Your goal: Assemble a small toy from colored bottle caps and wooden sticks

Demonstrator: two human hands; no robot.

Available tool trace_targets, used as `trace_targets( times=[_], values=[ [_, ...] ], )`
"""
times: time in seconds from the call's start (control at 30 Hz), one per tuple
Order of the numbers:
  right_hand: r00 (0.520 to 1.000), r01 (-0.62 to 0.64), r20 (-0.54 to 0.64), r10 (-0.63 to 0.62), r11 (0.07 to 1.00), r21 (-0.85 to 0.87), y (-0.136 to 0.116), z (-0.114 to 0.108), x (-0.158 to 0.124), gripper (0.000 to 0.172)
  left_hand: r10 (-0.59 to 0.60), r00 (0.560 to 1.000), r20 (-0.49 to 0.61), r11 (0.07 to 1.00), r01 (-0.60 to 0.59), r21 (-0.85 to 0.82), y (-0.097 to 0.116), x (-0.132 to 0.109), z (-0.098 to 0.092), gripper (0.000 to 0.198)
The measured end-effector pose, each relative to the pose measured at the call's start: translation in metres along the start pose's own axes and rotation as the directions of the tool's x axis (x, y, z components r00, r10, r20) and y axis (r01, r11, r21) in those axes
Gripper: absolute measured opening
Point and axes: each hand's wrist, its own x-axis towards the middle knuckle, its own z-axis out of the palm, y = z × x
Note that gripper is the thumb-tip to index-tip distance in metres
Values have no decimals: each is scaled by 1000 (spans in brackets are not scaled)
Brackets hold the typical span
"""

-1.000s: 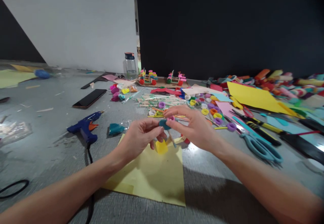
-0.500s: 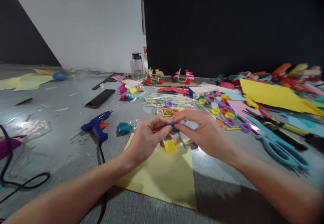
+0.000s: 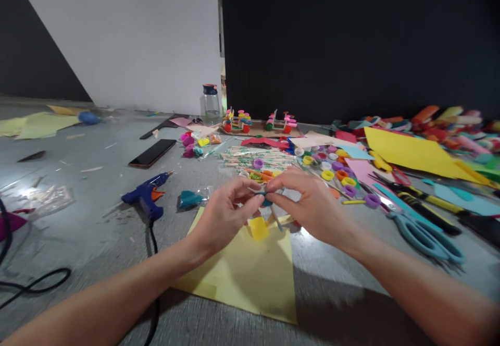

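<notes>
My left hand [image 3: 226, 213] and my right hand [image 3: 312, 205] meet over a yellow paper sheet [image 3: 250, 278]. Both pinch a small teal piece [image 3: 267, 201] between thumbs and fingertips; it looks soft, like modelling clay, though fingers cover most of it. Just below the fingertips is a yellow block-like piece [image 3: 259, 228], with a thin stick [image 3: 277, 220] beside it. Whether these are joined to the teal piece I cannot tell. Left of my left hand lies a teal lump [image 3: 190, 199] in clear plastic.
A blue glue gun [image 3: 146, 196] with a black cord and a phone [image 3: 152, 153] lie left. Scissors [image 3: 425, 235], coloured paper [image 3: 417, 153] and bottle caps [image 3: 327, 175] spread right. Behind are wooden sticks [image 3: 253, 156], small colourful toy vehicles [image 3: 237, 122] and a bottle [image 3: 211, 101].
The view has shifted slightly. My fingers have moved a little around the teal piece, and more of it shows below my fingertips. Both hands keep their pinch.
</notes>
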Motion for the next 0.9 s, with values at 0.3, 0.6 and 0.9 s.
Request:
trace_targets(
  times=[0.3, 0.6, 0.9],
  values=[
    [999, -29, 25, 29, 1000, -10, -1, -3, 1, 9, 30, 1000, 3, 999, -30, -38, -5, 0, 0, 11],
    [999, 36, 26, -35, 999, -33, 0, 0, 2, 9, 68, 998, -10, 997, -68, 36, -6, -2, 1, 9],
    [995, 96, 0, -96, 993, -64, 3, 3, 1, 11, 61, 998, 14, 997, -62, 43, -5, -1, 3, 15]
  ],
)
